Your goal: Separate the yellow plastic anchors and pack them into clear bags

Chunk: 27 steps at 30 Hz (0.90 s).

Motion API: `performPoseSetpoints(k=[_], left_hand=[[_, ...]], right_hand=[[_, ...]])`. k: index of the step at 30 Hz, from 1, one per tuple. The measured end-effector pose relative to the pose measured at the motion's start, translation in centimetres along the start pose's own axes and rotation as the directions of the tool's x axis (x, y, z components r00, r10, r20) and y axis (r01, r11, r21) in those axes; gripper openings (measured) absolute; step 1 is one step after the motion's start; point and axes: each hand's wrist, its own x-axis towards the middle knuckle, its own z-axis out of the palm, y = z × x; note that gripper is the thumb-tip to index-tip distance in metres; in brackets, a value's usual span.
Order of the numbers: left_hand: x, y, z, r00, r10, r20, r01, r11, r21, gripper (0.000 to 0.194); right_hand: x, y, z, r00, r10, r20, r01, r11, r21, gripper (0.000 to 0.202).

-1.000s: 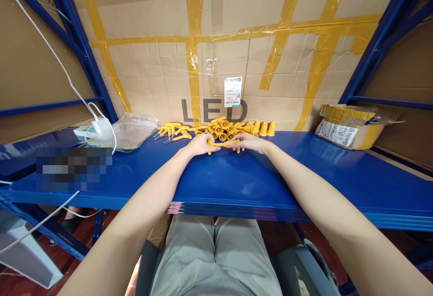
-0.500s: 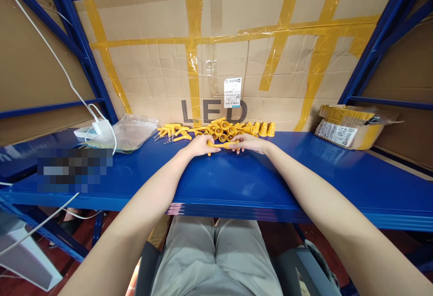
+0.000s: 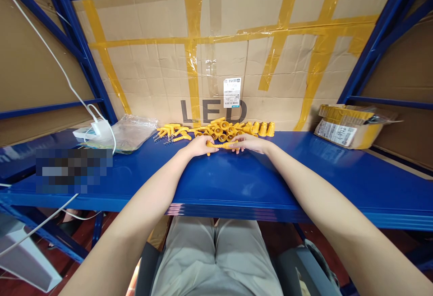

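Note:
Over the blue shelf top, both my hands are closed on one yellow plastic corkscrew [image 3: 220, 145] held sideways between them. My left hand [image 3: 199, 145] pinches its left end, where a crossbar shows. Fingers of my right hand [image 3: 251, 143] wrap the other end, partly covering it. Just behind the hands lie several yellow cup-shaped pieces [image 3: 224, 125], open ends facing me. To their right, a few yellow cups [image 3: 270, 129] stand upside down. Left of the pile are yellow corkscrew handles [image 3: 171, 129] with metal spirals sticking out.
A blue metal shelf [image 3: 233, 183] serves as the work surface. Behind it stands a taped cardboard sheet [image 3: 152, 75]. On the left are a clear plastic bag [image 3: 133, 131], a white charger with cable [image 3: 101, 128] and a blurred-out object [image 3: 72, 169]. A small carton [image 3: 348, 129] sits at right.
Almost nothing differs. Both hands keep the corkscrew in the same place, and the whole view has shifted very slightly.

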Motion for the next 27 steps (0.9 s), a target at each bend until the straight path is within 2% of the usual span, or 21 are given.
performPoseSetpoints(k=[3, 6, 10, 14, 18, 21, 24, 27], left_hand=[[0.0, -0.1, 0.0, 1.0, 0.004, -0.015, -0.003, 0.999, 0.039, 0.036], [0.0, -0.2, 0.0, 0.996, 0.011, -0.084, -0.003, 0.996, 0.091, 0.052], [0.0, -0.4, 0.1, 0.985, 0.02, -0.169, -0.004, 0.995, 0.095, 0.064], [0.3, -0.8, 0.4, 0.984, 0.023, -0.175, -0.005, 0.995, 0.104, 0.054], [0.5, -0.9, 0.5, 0.99, 0.027, -0.137, -0.011, 0.993, 0.115, 0.04], [0.5, -0.8, 0.5, 0.995, 0.03, -0.096, -0.02, 0.995, 0.099, 0.033], [0.5, -0.9, 0.4, 0.996, 0.042, -0.079, -0.038, 0.998, 0.057, 0.026], [0.4, -1.0, 0.4, 0.996, 0.051, -0.079, -0.049, 0.998, 0.029, 0.021]], right_hand=[[0.0, 0.2, 0.0, 0.999, 0.008, -0.039, -0.005, 0.996, 0.093, 0.034], [0.0, 0.2, 0.1, 0.994, 0.033, -0.108, -0.004, 0.967, 0.254, 0.028], [0.1, -0.6, -0.1, 0.958, 0.092, -0.271, 0.039, 0.895, 0.444, 0.025], [0.4, -1.7, -0.9, 0.898, 0.137, -0.417, 0.132, 0.822, 0.554, 0.023], [0.6, -2.3, -1.5, 0.873, 0.065, -0.483, 0.233, 0.816, 0.53, 0.031], [0.3, -2.5, -1.0, 0.889, -0.048, -0.456, 0.282, 0.841, 0.462, 0.039], [-0.3, -3.0, 0.1, 0.94, -0.123, -0.318, 0.252, 0.879, 0.405, 0.042], [-1.0, -3.6, 0.8, 0.969, -0.136, -0.205, 0.213, 0.881, 0.422, 0.044]])
